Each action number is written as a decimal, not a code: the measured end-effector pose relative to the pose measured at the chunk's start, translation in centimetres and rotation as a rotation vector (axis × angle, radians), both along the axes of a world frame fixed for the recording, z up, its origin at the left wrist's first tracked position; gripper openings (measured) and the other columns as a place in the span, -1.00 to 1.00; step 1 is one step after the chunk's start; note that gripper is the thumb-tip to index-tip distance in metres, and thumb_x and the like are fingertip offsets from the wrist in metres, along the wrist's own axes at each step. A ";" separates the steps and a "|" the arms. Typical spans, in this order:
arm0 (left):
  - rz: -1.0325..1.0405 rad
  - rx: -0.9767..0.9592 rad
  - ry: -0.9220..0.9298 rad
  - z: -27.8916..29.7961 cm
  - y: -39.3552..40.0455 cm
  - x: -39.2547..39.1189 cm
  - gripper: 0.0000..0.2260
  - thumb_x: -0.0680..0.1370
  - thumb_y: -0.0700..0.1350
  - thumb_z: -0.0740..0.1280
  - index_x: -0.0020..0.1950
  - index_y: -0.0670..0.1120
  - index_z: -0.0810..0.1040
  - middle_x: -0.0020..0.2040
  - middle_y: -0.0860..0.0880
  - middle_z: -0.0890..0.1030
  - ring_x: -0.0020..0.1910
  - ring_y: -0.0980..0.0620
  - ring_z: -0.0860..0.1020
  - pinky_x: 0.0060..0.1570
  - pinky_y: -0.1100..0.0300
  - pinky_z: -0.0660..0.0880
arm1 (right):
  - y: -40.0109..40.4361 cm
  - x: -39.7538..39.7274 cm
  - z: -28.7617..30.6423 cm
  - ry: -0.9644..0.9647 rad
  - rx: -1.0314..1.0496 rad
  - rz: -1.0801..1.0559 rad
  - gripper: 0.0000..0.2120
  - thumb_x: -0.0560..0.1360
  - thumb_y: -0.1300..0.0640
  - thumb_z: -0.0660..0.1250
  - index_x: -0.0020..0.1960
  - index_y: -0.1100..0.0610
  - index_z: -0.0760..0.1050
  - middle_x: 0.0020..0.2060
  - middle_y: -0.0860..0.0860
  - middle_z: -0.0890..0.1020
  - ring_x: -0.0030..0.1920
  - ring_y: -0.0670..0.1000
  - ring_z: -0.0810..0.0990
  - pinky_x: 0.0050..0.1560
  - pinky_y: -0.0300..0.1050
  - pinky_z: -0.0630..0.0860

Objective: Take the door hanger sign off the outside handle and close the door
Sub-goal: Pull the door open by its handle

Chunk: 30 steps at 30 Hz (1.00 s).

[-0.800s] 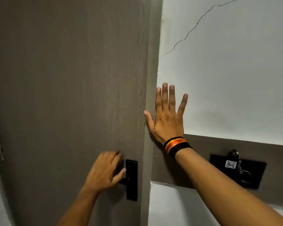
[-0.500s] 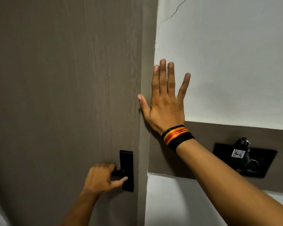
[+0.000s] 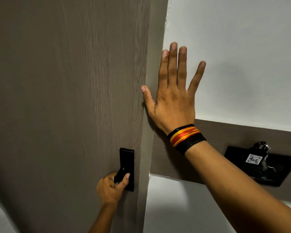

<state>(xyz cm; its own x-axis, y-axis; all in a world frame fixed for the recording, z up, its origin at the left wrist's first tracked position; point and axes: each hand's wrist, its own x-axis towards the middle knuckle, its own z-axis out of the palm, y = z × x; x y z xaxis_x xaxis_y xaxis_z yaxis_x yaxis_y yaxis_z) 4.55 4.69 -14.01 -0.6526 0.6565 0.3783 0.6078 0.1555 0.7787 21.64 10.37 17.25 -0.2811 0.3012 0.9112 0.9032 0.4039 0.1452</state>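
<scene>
Left hand (image 3: 112, 186): grip clenched round the black lever handle (image 3: 123, 174) near the door (image 3: 65, 98) edge. Right hand (image 3: 173, 100): released, flat on the white wall (image 3: 242, 56) beside the frame. Hanger sign not visible. Door judged heavy, rigid; handle hard, smooth, the best purchase.
</scene>
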 end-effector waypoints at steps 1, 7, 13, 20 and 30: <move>0.014 0.001 -0.030 0.0 0.0 0.3 -0.20 0.27 0.59 0.17 -0.45 -0.18 0.61 -0.55 -0.12 0.58 -0.53 -0.15 0.54 -0.43 0.19 0.31 | 0.0 0.0 0.0 0.000 -0.004 0.000 -0.17 0.64 -0.34 -0.07 0.68 0.22 -0.08 0.68 0.19 0.01 0.68 0.20 -0.04 0.58 0.48 -0.09; -0.008 -0.002 -0.082 0.0 -1.5 0.6 -0.39 0.25 0.46 0.22 -0.53 -0.10 0.55 -0.62 -0.04 0.47 -0.57 -0.08 0.49 -0.44 0.11 0.41 | 0.0 0.3 -0.2 -0.012 -0.011 0.042 -0.26 0.68 -0.24 -0.05 0.68 0.22 -0.08 0.68 0.19 0.00 0.68 0.20 -0.05 0.59 0.44 -0.11; -0.070 -0.018 -0.100 0.3 -4.7 0.5 -0.59 0.20 0.45 0.21 -0.62 0.16 0.40 -0.65 0.07 0.47 -0.54 0.12 0.43 -0.38 0.16 0.37 | 0.0 0.8 -0.5 -0.035 -0.056 0.068 -0.32 0.71 -0.13 -0.03 0.68 0.21 -0.12 0.69 0.18 -0.04 0.68 0.19 -0.10 0.61 0.40 -0.13; -0.084 -0.111 0.117 2.0 -8.5 -1.9 -0.42 0.22 0.47 0.37 -0.61 0.06 0.21 -0.64 0.02 0.28 -0.52 0.19 0.41 -0.24 0.21 0.41 | -2.9 3.0 -0.8 0.014 -0.224 0.372 -0.42 0.67 0.00 0.08 0.66 0.10 0.13 0.69 0.09 0.06 0.68 0.11 -0.09 0.64 0.28 -0.18; -0.124 -0.399 0.657 4.8 -15.9 -5.0 -0.11 0.30 0.68 0.05 -0.38 -0.21 0.43 -0.50 -0.16 0.50 -0.52 -0.07 0.40 -0.48 0.16 0.21 | -9.6 7.3 -16.6 0.581 -1.460 0.868 -0.83 0.64 0.10 0.33 0.16 0.10 0.65 -0.23 0.03 0.71 -0.35 -0.07 0.61 -0.29 -0.20 0.57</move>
